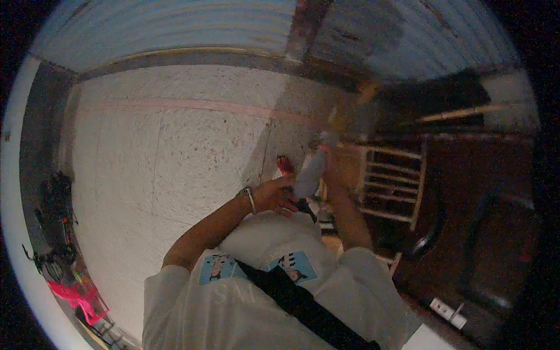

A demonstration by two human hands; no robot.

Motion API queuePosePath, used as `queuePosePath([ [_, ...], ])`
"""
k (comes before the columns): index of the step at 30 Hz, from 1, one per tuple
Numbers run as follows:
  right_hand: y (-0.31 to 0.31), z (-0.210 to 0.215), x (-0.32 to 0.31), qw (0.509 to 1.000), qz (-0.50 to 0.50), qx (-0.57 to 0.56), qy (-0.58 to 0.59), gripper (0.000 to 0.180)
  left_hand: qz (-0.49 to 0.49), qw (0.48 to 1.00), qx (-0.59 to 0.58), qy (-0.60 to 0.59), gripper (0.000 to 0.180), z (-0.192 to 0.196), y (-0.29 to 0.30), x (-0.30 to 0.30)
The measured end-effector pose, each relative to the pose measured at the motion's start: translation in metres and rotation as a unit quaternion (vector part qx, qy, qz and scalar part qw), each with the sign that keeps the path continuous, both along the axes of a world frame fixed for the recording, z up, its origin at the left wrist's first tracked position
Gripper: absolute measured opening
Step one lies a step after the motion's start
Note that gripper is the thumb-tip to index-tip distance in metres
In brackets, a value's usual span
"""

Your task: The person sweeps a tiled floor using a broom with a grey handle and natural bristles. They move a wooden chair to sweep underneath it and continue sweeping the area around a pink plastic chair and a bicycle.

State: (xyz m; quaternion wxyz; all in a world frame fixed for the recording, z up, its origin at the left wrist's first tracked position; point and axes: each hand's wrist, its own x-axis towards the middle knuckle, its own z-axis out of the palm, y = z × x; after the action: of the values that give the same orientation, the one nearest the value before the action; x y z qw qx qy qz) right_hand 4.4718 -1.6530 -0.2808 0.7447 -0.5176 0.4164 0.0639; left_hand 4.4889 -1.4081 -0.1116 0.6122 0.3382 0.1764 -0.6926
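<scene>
My left hand (277, 195), with a pale band at its wrist, is in front of my belly, its fingers bent. Its fingertips meet the lower end of a long grey-blue shape (309, 175), too blurred to name. On the far side of that shape's right edge is my right hand (330, 162), smeared by motion, its fingers unclear. A small red thing (284, 165) shows just beyond my left hand; whether it is held or on the floor I cannot tell. A dark piece (305, 207) lies beside the left fingertips.
A pale speckled floor (175, 151) spreads ahead and left. To the right is a wooden slatted frame (392, 184), with dark brown furniture (466, 233) past it. A corrugated wall (175, 26) rises ahead. Pink cloth (79, 297) and dark clutter (55, 233) line the left side.
</scene>
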Motion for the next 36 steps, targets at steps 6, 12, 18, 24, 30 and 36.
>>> queuePosePath([
  [6,-0.123,-0.010,0.075,0.998,-0.012,0.033,0.048,0.030,0.122,0.992,0.022,0.016,0.070,-0.022,-0.047,0.027],
  [12,-0.078,-0.038,0.132,0.991,0.076,0.061,0.094,0.034,0.121,0.942,-0.020,-0.312,0.062,-0.089,-0.056,0.051],
  [18,0.091,-0.035,0.113,0.971,0.203,0.001,0.126,0.039,0.488,0.861,0.140,0.032,0.047,-0.016,-0.009,0.037],
  [24,0.191,-0.024,0.092,0.916,0.373,-0.024,0.146,0.044,0.560,0.820,0.118,0.023,0.043,-0.006,0.030,-0.047],
  [30,0.206,-0.009,0.077,0.826,0.556,-0.009,0.091,0.051,0.451,0.844,0.160,-0.242,0.049,0.026,-0.012,-0.081],
  [36,0.190,0.046,0.112,0.723,0.685,0.089,0.013,0.037,0.575,0.811,-0.092,0.062,0.053,0.027,-0.024,-0.053],
])
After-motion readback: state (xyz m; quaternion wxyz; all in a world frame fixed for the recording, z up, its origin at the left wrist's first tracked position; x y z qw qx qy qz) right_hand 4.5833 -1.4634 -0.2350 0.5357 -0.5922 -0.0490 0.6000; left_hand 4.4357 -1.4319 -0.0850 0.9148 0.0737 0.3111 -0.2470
